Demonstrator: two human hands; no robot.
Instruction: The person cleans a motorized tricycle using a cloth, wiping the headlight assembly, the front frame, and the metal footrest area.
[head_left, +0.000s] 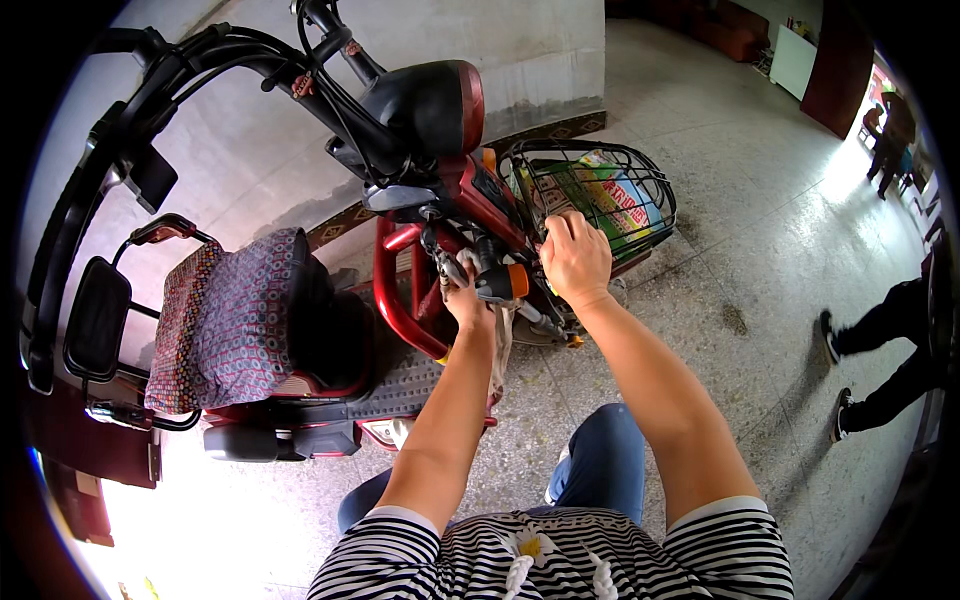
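In front of me stands a red and black electric tricycle (411, 319) with a black headlamp housing (427, 112). My right hand (577, 255) is curled at the near rim of its black wire basket (667, 199); its fingertips are hidden. Inside the basket lie colourful printed packages (619, 199) bearing writing. My left hand (466, 296) reaches in below the headlamp, beside an orange-tipped turn signal (504, 283). Its fingers are partly hidden, so what they hold is unclear. A pale cloth (502, 349) hangs by the left wrist.
A patterned cover (240, 319) drapes the seat at the left, near a mirror (97, 319). Black handlebars (247, 52) arch over the upper left. Someone's dark-trousered legs (885, 341) are at the right edge. Farther off, people (892, 139) are by a bright doorway.
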